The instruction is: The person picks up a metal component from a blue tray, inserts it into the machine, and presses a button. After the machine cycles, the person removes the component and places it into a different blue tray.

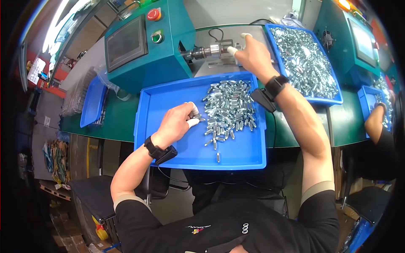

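Note:
My left hand (174,122), with white finger covers, is closed in a pinch over the left part of a blue tray (168,158). Small shiny hex metal pieces (201,119) show at its fingertips, just left of a loose heap of the same pieces (231,103). Out past the tray's far edge, my right hand (255,57) is at the metal chuck and fixture (217,51) of a green machine (168,55). Its covered thumb and forefinger are apart, the thumb close to the fixture; no piece shows between them. The other fingers are partly hidden.
A second blue tray (338,100), full of similar metal pieces, stands at the far right. The machine carries a dark screen (126,43) and a red button (154,14). Another person's arm (374,122) reaches into a small tray beside another machine at right.

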Demonstrator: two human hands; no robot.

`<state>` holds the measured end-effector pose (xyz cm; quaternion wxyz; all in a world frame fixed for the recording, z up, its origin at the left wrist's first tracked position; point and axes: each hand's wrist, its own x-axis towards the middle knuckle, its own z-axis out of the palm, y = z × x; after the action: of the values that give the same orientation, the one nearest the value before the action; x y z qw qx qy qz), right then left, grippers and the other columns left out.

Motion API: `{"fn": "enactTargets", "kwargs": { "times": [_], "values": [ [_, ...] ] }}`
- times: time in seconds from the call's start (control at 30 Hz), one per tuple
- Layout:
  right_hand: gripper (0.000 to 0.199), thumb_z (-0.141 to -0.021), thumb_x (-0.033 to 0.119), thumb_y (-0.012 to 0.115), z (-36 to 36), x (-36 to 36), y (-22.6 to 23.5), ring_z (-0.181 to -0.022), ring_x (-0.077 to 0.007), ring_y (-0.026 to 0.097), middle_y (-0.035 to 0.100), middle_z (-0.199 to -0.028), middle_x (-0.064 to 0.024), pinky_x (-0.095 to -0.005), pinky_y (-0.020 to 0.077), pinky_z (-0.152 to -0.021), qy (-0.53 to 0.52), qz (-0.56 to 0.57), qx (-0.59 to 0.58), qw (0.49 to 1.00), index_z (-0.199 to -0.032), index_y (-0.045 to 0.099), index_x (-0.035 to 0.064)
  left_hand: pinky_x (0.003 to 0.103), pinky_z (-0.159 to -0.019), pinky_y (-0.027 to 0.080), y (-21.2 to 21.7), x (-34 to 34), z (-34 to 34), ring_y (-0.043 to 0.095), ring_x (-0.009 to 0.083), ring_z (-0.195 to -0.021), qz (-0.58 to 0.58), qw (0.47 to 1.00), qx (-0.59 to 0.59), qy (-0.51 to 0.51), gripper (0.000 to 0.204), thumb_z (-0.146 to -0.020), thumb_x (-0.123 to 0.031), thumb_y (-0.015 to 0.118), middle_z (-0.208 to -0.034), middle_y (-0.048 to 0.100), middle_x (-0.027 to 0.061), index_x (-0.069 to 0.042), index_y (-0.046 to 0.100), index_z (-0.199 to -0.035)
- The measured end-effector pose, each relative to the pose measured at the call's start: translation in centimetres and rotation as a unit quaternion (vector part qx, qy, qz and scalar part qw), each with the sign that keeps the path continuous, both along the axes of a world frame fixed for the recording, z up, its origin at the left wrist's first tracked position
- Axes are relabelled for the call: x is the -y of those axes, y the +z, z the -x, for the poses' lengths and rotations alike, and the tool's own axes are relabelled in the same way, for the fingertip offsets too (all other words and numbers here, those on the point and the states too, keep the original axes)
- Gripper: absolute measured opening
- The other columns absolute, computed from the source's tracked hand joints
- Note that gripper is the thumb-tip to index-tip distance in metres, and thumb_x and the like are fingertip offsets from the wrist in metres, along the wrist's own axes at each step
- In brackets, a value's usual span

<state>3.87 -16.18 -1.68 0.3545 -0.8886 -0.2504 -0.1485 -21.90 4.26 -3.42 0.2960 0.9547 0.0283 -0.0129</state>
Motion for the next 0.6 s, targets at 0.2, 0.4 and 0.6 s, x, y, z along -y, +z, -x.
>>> {"fn": "enactTargets", "kwargs": {
  "times": [0.2, 0.4, 0.6],
  "values": [
    [0.055, -0.094, 0.035, 0.075, 0.0, -0.5, 2.4, -0.102, -0.045, 0.073, 0.076, -0.098, -0.027, -0.0548, 0.0579, -0.09, -0.005, 0.115, -0.002, 0.993, -0.131, 0.066, -0.0043, 0.034, -0.074, 0.057, -0.3, -0.3, 0.8, 0.069, 0.0194, -0.08, 0.007, 0.999, 0.031, -0.025, 0.021, -0.09, -0.002, 0.084, -0.094, 0.072, 0.008, -0.002, 0.068, -0.104],
    [0.051, -0.093, 0.031, 0.074, 0.0, 1.0, 3.7, -0.109, -0.041, 0.073, 0.076, -0.111, -0.0249, -0.0522, 0.0575, -0.095, 0.011, 0.084, 0.054, 0.995, -0.132, 0.066, -0.0002, 0.033, -0.075, 0.057, 0.5, 0.5, 1.2, 0.07, 0.0193, -0.082, 0.024, 0.998, 0.056, -0.003, 0.019, -0.09, -0.001, 0.083, -0.096, 0.072, 0.0072, -0.001, 0.07, -0.103],
    [0.046, -0.093, 0.033, 0.077, 0.1, 13.5, 0.9, -0.107, -0.0387, 0.074, 0.076, -0.111, -0.019, -0.0497, 0.0588, -0.093, -0.099, 0.096, 0.083, 0.987, -0.129, 0.068, 0.0054, 0.032, -0.076, 0.057, 2.0, 1.8, -0.5, 0.07, 0.0192, -0.083, 0.018, 0.987, 0.15, -0.052, 0.018, -0.089, 0.0, 0.083, -0.097, 0.072, 0.0078, -0.001, 0.073, -0.104]
  ]
}}
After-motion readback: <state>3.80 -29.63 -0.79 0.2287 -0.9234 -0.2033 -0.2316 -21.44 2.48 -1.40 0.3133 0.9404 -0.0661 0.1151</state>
